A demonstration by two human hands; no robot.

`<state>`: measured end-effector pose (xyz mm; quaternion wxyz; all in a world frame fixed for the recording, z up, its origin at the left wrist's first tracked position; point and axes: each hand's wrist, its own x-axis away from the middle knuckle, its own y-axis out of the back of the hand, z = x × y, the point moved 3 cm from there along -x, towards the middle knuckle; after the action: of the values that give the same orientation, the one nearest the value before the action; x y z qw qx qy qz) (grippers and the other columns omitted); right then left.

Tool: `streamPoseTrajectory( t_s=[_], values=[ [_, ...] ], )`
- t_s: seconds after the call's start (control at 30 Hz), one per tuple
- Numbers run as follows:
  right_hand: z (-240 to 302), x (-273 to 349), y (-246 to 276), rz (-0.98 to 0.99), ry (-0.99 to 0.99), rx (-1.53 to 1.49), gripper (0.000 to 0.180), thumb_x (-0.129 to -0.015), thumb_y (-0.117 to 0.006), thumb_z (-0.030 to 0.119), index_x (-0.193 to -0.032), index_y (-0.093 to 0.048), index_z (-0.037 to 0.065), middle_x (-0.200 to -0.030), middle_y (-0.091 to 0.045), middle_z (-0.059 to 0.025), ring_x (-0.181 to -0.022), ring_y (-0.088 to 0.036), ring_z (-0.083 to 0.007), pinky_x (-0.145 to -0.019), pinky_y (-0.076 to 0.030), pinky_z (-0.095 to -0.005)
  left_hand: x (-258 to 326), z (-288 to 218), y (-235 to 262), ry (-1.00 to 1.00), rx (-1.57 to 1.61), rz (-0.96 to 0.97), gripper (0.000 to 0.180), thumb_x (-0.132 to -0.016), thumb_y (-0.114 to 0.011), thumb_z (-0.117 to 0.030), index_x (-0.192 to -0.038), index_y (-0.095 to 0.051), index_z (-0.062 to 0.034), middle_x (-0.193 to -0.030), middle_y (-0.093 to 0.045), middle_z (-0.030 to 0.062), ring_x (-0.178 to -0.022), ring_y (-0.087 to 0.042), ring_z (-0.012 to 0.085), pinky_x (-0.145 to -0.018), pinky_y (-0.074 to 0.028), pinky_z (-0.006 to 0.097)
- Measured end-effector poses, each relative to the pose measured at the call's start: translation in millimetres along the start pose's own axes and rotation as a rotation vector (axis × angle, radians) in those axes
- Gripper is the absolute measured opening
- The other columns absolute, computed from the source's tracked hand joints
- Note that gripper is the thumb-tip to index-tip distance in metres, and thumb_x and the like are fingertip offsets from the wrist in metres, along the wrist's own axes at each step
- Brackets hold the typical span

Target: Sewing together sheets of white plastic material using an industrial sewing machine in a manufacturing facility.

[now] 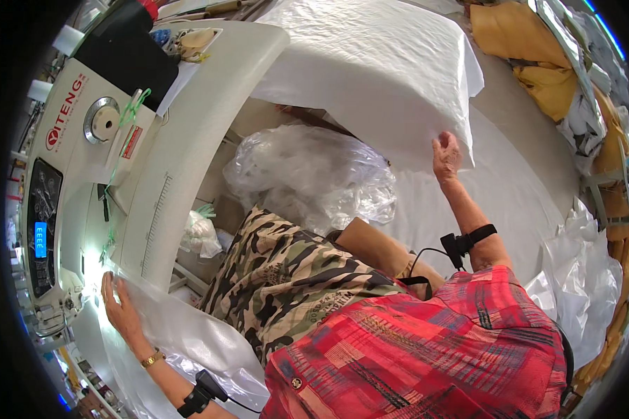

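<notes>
Fabric work at a white sewing machine (154,140). Left hand (119,307) lies flat, fingers spread, pressing the near edge of white fabric (189,335) onto the machine bed beside the lit needle area. Right hand (446,157) pinches a corner of the large white sheet (370,70), lifted well apart. Judged early: fabric positioned at the needle, no finished seam visible. Clear plastic bag (307,174) lies between.

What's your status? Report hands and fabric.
Left hand flat on white fabric at sewing machine. Right hand pinching folded white sheet. Plastic bag between.
</notes>
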<state>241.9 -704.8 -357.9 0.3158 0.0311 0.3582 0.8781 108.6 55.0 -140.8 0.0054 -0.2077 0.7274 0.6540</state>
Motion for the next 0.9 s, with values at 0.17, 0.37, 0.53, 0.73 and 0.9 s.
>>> streamPoseTrajectory(
  t_s=[0.17, 0.37, 0.53, 0.73, 0.9],
  values=[
    [-10.1, 2.7, -51.7, -0.096, -0.283, -0.191, 0.044, -0.078, -0.071, 0.021, -0.112, -0.056, -0.003, -0.103, -0.063, -0.0162, -0.096, -0.061, -0.028, -0.086, -0.048, -0.0385, 2.1, 17.3, -5.3, -0.023, -0.014, -0.046, 0.041, -0.1, -0.05, -0.027, -0.13, -0.055, 0.0005, -0.135, -0.054, 0.016, -0.125, -0.051, 0.0306, -0.104, -0.039, 0.039],
    [-37.3, -8.2, -90.9, -0.178, -0.493, -0.572, 0.026, -0.08, -0.074, 0.022, -0.087, -0.061, 0.001, -0.076, -0.059, -0.004, -0.065, -0.053, -0.0147, -0.061, -0.043, -0.0307, 4.5, 9.7, -7.8, -0.002, 0.057, -0.057, 0.043, -0.1, -0.05, -0.028, -0.131, -0.053, 0.0006, -0.135, -0.054, 0.016, -0.124, -0.052, 0.0304, -0.104, -0.04, 0.039],
    [-27.1, -4.0, -75.9, -0.045, -0.375, -0.382, 0.028, -0.082, -0.073, 0.026, -0.078, -0.059, 0.002, -0.068, -0.058, -0.0031, -0.059, -0.051, -0.0136, -0.057, -0.043, -0.0313, 8.3, 7.9, -1.8, -0.007, 0.072, -0.035, 0.041, -0.098, -0.052, -0.025, -0.129, -0.055, 0.0016, -0.132, -0.057, 0.0164, -0.122, -0.053, 0.0306, -0.103, -0.04, 0.039],
    [62.7, -9.4, -10.6, 0.194, -0.309, -0.81, 0.026, -0.091, -0.066, 0.033, -0.083, -0.061, 0.009, -0.073, -0.062, -0.0015, -0.058, -0.057, -0.0125, -0.058, -0.052, -0.029, 1.6, 2.9, 8.5, -0.017, 0.048, 0.0, 0.037, -0.094, -0.057, -0.022, -0.122, -0.06, 0.0031, -0.127, -0.06, 0.0165, -0.119, -0.055, 0.0312, -0.101, -0.042, 0.039],
    [109.7, -15.0, 6.0, 0.363, -0.416, -1.242, 0.014, -0.092, -0.064, 0.025, -0.092, -0.061, 0.012, -0.078, -0.065, -0.002, -0.073, -0.064, -0.0166, -0.068, -0.055, -0.0363, -1.8, 7.8, 7.2, -0.031, 0.086, -0.001, 0.036, -0.094, -0.058, -0.021, -0.12, -0.06, 0.0031, -0.126, -0.061, 0.0163, -0.118, -0.056, 0.0313, -0.1, -0.042, 0.039]
  ],
)
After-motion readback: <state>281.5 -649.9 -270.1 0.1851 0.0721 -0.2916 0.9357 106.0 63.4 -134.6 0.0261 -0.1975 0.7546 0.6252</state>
